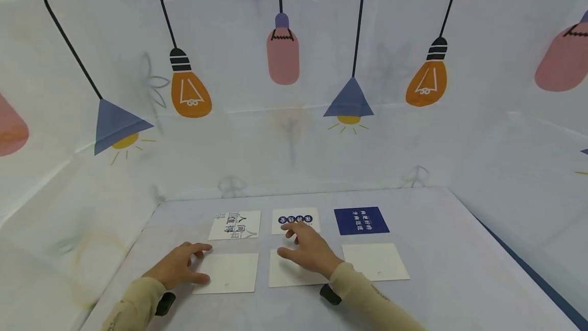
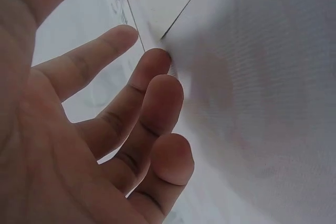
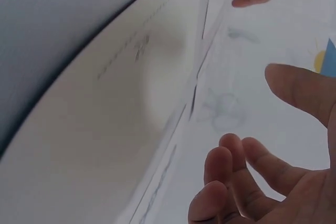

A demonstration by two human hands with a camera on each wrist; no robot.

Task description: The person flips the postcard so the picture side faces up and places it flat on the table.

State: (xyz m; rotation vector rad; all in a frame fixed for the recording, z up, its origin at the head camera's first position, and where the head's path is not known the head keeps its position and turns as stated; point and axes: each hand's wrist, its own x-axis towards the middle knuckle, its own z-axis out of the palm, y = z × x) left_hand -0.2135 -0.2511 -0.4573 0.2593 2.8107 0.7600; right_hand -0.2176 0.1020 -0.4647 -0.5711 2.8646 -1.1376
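Several cards lie in two rows on the white table. My left hand [image 1: 179, 265] hovers at the left edge of the near-left blank card [image 1: 229, 272], thumb and forefinger spread apart, holding nothing. The left wrist view shows its fingers [image 2: 163, 103] loosely bent with nothing in them. My right hand [image 1: 312, 250] is over the near-middle blank card [image 1: 289, 272], partly hiding it. Its fingertips overlap the far-middle card [image 1: 280, 213] with dark blue circles. In the right wrist view its thumb and fingers [image 3: 218, 166] are apart, above a pale card [image 3: 121, 108].
At the far left is a white card with grey lettering [image 1: 236, 225]. A dark blue card [image 1: 361, 220] lies far right, with another blank card [image 1: 376, 262] in front of it. White sheeting [image 1: 294, 157] printed with hanging lamps rises behind the table [image 1: 459, 280].
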